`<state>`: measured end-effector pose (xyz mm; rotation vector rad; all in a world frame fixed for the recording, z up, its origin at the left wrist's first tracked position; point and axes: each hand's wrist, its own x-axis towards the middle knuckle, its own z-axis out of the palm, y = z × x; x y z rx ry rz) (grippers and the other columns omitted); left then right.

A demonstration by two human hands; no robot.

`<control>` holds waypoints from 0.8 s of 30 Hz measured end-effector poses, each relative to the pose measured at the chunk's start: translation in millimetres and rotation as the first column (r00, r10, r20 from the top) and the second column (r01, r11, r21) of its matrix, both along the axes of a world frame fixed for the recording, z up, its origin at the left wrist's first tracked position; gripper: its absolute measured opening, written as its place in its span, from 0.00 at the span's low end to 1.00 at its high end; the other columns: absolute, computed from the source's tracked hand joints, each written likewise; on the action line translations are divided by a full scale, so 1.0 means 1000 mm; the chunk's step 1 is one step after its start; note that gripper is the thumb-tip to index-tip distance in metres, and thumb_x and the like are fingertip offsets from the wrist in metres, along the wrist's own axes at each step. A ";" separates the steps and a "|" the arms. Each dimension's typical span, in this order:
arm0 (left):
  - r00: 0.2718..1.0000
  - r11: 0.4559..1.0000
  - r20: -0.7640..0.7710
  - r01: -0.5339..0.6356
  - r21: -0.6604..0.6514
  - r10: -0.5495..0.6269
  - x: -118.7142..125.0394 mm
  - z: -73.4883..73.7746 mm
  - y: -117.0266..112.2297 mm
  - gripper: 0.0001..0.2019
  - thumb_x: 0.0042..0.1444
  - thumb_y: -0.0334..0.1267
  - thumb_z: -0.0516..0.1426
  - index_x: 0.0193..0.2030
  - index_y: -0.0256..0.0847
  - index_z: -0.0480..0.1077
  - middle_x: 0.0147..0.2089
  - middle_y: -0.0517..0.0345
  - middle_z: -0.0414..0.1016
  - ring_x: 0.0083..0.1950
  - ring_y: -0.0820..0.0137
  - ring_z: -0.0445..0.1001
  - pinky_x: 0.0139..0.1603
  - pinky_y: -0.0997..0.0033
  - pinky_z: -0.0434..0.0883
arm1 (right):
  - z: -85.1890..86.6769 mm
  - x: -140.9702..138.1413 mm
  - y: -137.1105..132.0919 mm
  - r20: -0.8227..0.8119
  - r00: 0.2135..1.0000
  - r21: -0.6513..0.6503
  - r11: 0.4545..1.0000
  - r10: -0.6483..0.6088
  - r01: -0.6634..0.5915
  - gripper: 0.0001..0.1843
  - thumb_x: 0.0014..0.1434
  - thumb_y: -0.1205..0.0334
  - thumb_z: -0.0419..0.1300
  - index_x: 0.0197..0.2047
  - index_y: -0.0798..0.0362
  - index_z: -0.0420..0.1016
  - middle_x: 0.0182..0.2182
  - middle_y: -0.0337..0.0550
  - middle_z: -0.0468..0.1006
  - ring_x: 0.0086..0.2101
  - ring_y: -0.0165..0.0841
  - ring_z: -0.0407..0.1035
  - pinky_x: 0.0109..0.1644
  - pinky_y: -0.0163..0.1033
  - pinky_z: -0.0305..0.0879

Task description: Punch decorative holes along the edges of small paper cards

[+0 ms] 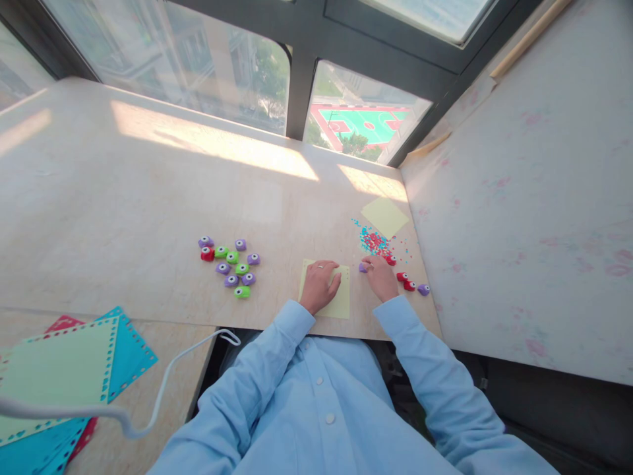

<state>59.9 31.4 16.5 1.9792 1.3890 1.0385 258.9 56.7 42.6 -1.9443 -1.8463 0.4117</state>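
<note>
My left hand [320,285] lies flat, fingers together, on a pale yellow sheet of paper [339,305] near the front edge of the beige table [148,198]. My right hand [380,277] rests just right of the sheet, its fingers curled over a small purple punch [362,268]. Beside that hand lie two red punches [405,281] and another purple one [424,289]. A heap of red and blue paper bits [374,241] sits just behind my right hand.
A cluster of several purple, green and red punches [230,266] lies left of centre. A second yellow sheet [384,216] lies near the right wall. Blue, green and red punched sheets [64,369] and a white cable [168,376] sit at lower left. Windows run along the back.
</note>
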 end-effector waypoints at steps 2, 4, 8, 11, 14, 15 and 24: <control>1.000 1.000 -0.010 -0.003 -0.002 0.003 0.000 0.000 0.001 0.10 0.62 0.37 0.53 0.47 0.39 0.71 0.47 0.50 0.78 0.52 0.62 0.73 0.55 0.56 0.66 | 0.000 0.008 0.002 0.003 1.000 0.031 0.999 0.007 -0.008 0.12 0.60 0.63 0.53 0.39 0.51 0.77 0.40 0.50 0.77 0.42 0.40 0.69 0.50 0.48 0.64; 1.000 1.000 -0.022 -0.004 -0.003 0.003 0.000 0.000 0.001 0.10 0.62 0.37 0.53 0.46 0.39 0.72 0.47 0.49 0.78 0.52 0.62 0.73 0.54 0.56 0.67 | -0.002 0.013 0.002 -0.004 0.999 0.034 0.999 0.041 -0.041 0.12 0.59 0.61 0.56 0.43 0.52 0.77 0.43 0.51 0.77 0.43 0.41 0.70 0.50 0.48 0.65; 1.000 1.000 -0.019 -0.013 0.005 0.013 0.000 -0.001 0.001 0.10 0.62 0.37 0.52 0.46 0.40 0.72 0.46 0.49 0.78 0.52 0.62 0.73 0.55 0.55 0.67 | -0.005 0.019 -0.002 -0.010 0.994 0.023 0.994 0.108 -0.107 0.16 0.52 0.65 0.61 0.46 0.51 0.77 0.45 0.50 0.77 0.42 0.40 0.70 0.51 0.49 0.67; 1.000 1.000 0.002 -0.018 0.004 0.018 0.000 -0.001 0.001 0.10 0.62 0.36 0.53 0.46 0.40 0.72 0.46 0.50 0.78 0.52 0.62 0.73 0.55 0.55 0.67 | -0.004 0.021 -0.005 -0.065 0.995 0.062 0.995 0.081 -0.077 0.13 0.53 0.65 0.60 0.43 0.51 0.78 0.43 0.50 0.78 0.39 0.40 0.71 0.51 0.51 0.67; 0.999 1.000 0.027 -0.026 -0.015 0.026 0.000 0.000 0.001 0.10 0.61 0.36 0.53 0.45 0.40 0.73 0.47 0.50 0.79 0.52 0.62 0.74 0.55 0.55 0.67 | -0.001 0.023 -0.008 -0.225 0.974 0.097 0.995 0.022 0.000 0.14 0.54 0.59 0.60 0.43 0.52 0.78 0.44 0.51 0.78 0.37 0.40 0.72 0.48 0.51 0.69; 0.999 0.999 0.033 -0.029 -0.028 0.030 0.000 0.000 0.002 0.10 0.61 0.37 0.53 0.46 0.40 0.73 0.47 0.51 0.79 0.52 0.61 0.74 0.56 0.54 0.67 | 0.000 0.024 -0.010 -0.291 0.957 0.094 0.995 -0.006 0.035 0.15 0.54 0.57 0.60 0.44 0.53 0.77 0.44 0.52 0.79 0.38 0.40 0.73 0.47 0.51 0.70; 1.000 0.992 0.027 0.006 -0.128 -0.002 -0.002 -0.001 0.012 0.10 0.58 0.35 0.55 0.46 0.41 0.74 0.47 0.51 0.79 0.51 0.62 0.75 0.55 0.55 0.70 | 0.005 0.008 -0.037 -0.684 0.725 -0.029 0.996 -0.077 0.078 0.21 0.48 0.54 0.66 0.45 0.53 0.75 0.43 0.51 0.81 0.43 0.42 0.77 0.51 0.51 0.72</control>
